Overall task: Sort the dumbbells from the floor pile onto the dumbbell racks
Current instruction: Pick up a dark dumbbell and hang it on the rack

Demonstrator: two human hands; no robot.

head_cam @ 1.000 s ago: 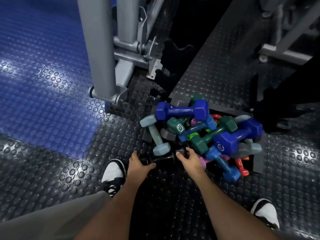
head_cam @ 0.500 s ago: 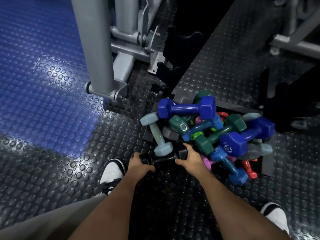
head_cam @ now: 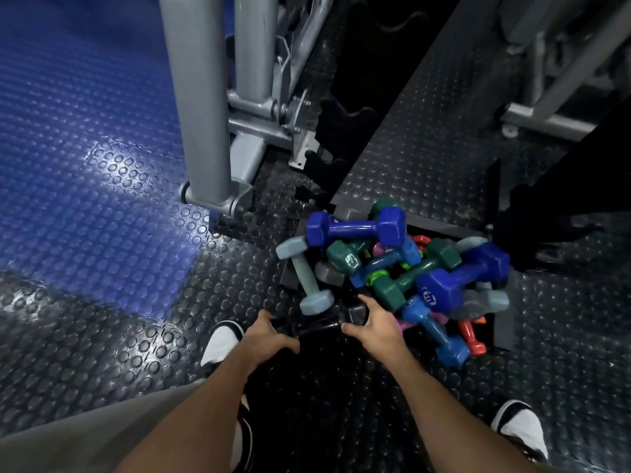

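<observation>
Gripping a black dumbbell [head_cam: 317, 324] by its two ends, the left hand [head_cam: 269, 336] and right hand [head_cam: 372, 324] curl round it at the near edge of the pile [head_cam: 403, 268] on the floor [head_cam: 102, 319].

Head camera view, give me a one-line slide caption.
Left hand and right hand grip a black dumbbell at the near edge of a colourful floor pile, on studded rubber flooring.
</observation>
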